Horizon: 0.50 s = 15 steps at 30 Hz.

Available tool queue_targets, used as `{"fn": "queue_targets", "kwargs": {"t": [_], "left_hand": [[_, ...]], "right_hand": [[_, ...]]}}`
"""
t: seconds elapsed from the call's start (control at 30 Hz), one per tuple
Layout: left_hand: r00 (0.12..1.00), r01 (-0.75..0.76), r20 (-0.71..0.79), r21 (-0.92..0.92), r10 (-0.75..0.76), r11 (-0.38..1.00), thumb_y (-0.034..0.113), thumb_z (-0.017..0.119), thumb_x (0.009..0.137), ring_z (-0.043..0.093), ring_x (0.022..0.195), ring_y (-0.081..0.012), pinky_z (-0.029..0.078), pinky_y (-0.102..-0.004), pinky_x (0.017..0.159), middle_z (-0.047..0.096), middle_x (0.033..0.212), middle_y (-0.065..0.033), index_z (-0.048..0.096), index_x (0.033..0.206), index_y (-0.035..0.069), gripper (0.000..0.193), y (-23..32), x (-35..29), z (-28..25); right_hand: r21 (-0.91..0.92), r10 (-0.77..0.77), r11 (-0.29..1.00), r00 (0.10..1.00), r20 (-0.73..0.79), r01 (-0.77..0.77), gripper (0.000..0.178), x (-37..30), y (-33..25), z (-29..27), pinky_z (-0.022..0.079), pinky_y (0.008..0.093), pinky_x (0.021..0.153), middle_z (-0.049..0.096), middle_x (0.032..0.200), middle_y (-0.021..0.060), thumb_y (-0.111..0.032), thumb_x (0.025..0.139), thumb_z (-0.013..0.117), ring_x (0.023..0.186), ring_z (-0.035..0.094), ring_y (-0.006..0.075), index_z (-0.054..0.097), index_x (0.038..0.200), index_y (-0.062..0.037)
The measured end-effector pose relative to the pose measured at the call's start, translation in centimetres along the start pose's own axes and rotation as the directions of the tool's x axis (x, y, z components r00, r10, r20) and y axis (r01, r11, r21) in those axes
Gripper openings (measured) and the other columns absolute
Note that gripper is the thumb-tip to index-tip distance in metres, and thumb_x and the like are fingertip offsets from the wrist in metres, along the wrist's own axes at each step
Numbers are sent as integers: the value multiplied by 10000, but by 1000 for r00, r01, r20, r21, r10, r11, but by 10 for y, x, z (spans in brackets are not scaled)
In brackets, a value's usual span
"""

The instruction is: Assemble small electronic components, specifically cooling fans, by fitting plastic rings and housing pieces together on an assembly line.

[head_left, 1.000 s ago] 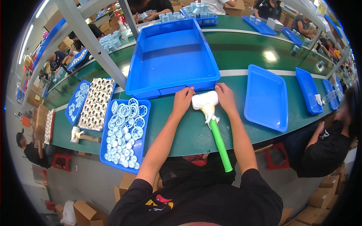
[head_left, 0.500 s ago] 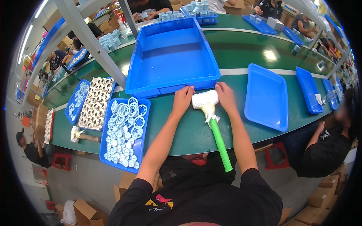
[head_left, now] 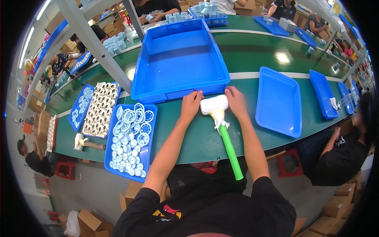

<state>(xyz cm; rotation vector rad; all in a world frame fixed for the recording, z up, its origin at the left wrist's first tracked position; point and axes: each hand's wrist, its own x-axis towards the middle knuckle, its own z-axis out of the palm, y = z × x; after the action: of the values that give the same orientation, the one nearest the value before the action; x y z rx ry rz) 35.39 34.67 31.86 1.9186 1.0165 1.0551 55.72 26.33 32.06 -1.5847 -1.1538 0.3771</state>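
My left hand (head_left: 191, 106) rests at the foot of the large blue bin's (head_left: 179, 94) front wall, its fingers curled and the thumb close to them. On the other side of a mallet, my right hand (head_left: 235, 102) is also closed near the bin's front corner. What either hand holds, if anything, is hidden. Between them lies the mallet (head_left: 227, 146), with a white cloth-wrapped head and a ribbed green handle that points toward me past the table edge. Neither hand is around that handle.
Left stands a blue tray (head_left: 152, 130) of light blue rings and caps. Beyond it are a second mallet (head_left: 94, 144), a pulp tray (head_left: 100, 106) and another parts tray (head_left: 71, 117). A blue tray (head_left: 278, 104) lies right on the green table (head_left: 177, 146). A grey post (head_left: 103, 59) rises behind.
My hands, the mallet and the bin stay in place. Across the table, a person's hands have shifted slightly with a light blue cup.
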Motion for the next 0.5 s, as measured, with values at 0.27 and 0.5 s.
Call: {"fn": "queue_targets", "kwargs": {"t": [0.27,0.5], "left_hand": [[1000,-12,-16,-4,11,1000,305,580,1023,543,522,-238,406,-390,541,600,621,-185,696,826,-31,407,2,0,0],[1000,-9,-11,2,9,1000,304,581,1021,541,520,-241,404,-393,541,597,618,-186,693,818,-34,410,2,0,0]], "right_hand": [[9,1,1000,1000,6,-1,300,0,2,1,535,366,754,717,913,186,-231,998,612,816,693,258,683,1100,43],[0,-15,1000,1000,2,15,296,0,4,0,537,368,759,719,927,187,-229,998,611,820,693,262,685,1098,40]]}}
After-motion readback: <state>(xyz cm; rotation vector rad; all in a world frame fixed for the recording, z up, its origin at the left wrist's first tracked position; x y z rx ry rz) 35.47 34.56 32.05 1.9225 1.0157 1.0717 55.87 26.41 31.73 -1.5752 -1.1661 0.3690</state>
